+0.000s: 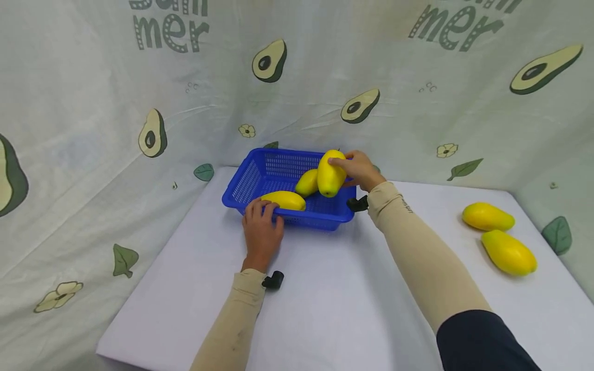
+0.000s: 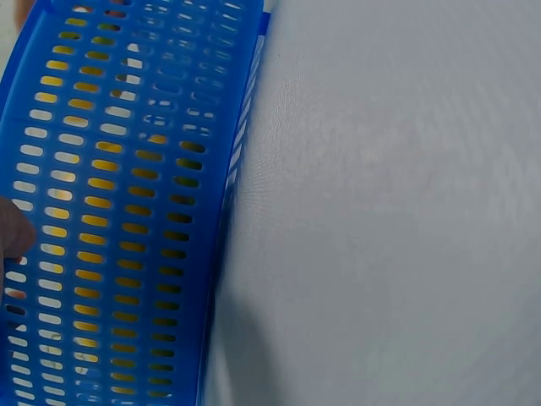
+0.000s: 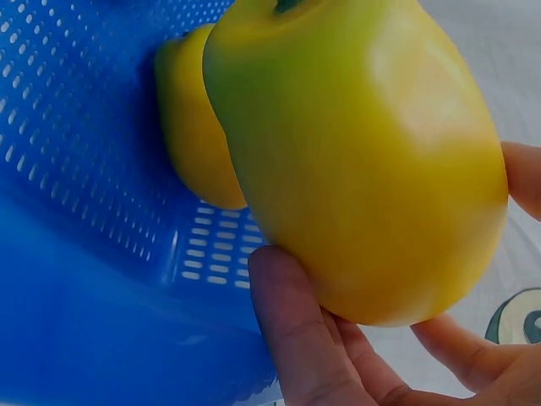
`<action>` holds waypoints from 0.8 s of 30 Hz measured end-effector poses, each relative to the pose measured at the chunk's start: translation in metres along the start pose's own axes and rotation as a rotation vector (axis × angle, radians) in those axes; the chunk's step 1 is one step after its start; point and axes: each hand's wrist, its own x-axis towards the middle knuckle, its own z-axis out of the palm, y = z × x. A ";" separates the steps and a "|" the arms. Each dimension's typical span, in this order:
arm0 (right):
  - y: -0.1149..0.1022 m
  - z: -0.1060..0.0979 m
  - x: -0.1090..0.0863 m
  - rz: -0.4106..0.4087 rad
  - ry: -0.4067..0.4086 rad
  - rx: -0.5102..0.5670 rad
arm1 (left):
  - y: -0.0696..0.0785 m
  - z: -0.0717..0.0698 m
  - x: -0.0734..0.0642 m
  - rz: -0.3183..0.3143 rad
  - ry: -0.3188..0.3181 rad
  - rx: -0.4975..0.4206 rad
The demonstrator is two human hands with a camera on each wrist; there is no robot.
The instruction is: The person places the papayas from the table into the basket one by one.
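A blue plastic basket (image 1: 301,220) with slotted walls stands on the white table. My left hand (image 1: 262,232) grips its front rim, the fingers over the edge and the thumb (image 2: 15,228) against the outer wall. Above the basket's right end, my right hand (image 1: 359,170) holds a yellow papaya (image 1: 331,174) between thumb and fingers. This papaya (image 3: 363,161) shows a greenish tint near its stem end in the right wrist view. Inside the basket lie another papaya (image 1: 306,183), partly behind the held one, and one along the front wall (image 1: 286,200).
Two more papayas, one behind (image 1: 487,216) and one in front (image 1: 509,252), lie close together at the table's right side. A pale curtain (image 1: 315,62) printed with avocados, leaves and flowers hangs behind and around the table (image 1: 325,299).
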 end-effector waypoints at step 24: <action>-0.004 0.031 0.011 -0.025 0.096 -0.447 | -0.005 0.002 -0.002 -0.007 -0.017 0.011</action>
